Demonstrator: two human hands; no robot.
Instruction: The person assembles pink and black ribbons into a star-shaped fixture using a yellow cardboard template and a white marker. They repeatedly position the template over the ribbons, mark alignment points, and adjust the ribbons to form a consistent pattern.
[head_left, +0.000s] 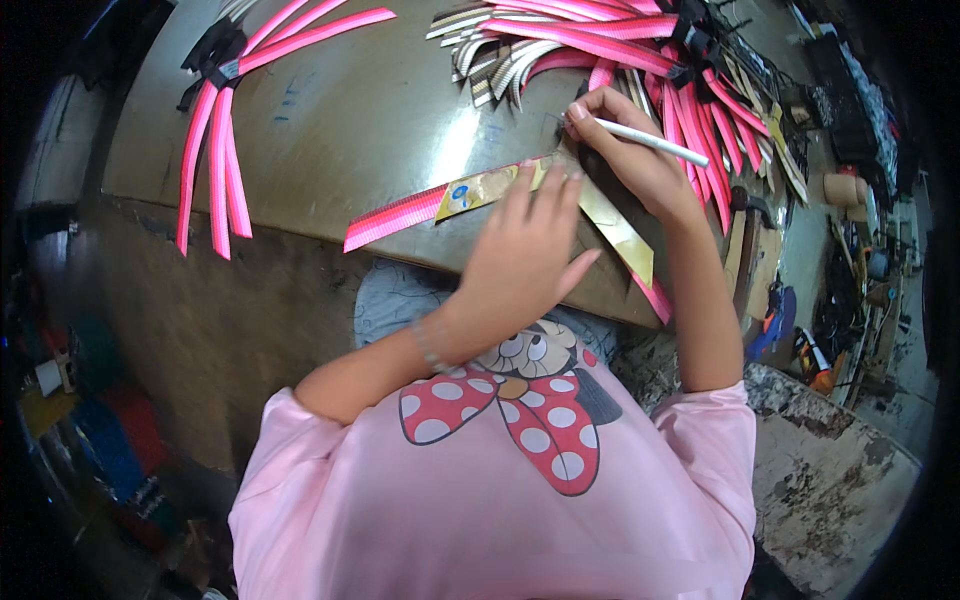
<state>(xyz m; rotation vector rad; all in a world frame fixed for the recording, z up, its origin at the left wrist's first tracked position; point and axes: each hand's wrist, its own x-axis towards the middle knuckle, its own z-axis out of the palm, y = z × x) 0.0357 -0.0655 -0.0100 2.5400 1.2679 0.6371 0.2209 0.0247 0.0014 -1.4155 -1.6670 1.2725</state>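
A pink-striped strap [390, 222] lies near the table's front edge with a yellowish, angled flat template [620, 235] on top of it. My left hand [525, 235] lies flat on the template, fingers stretched out and thumb apart, partly covering it. Past the template's right arm, pink strap shows again at its lower end. In my right hand [640, 165], closed in a writing grip, is a white pen [665, 145]. Its tip points down near the template's upper corner; whether it touches cannot be made out.
A bundle of pink straps [215, 150] tied with black lies at the far left of the brown table [330, 110]. A larger heap of pink and beige straps [590, 35] fills the back right. Beside it, a hammer [748, 205] rests at the right edge.
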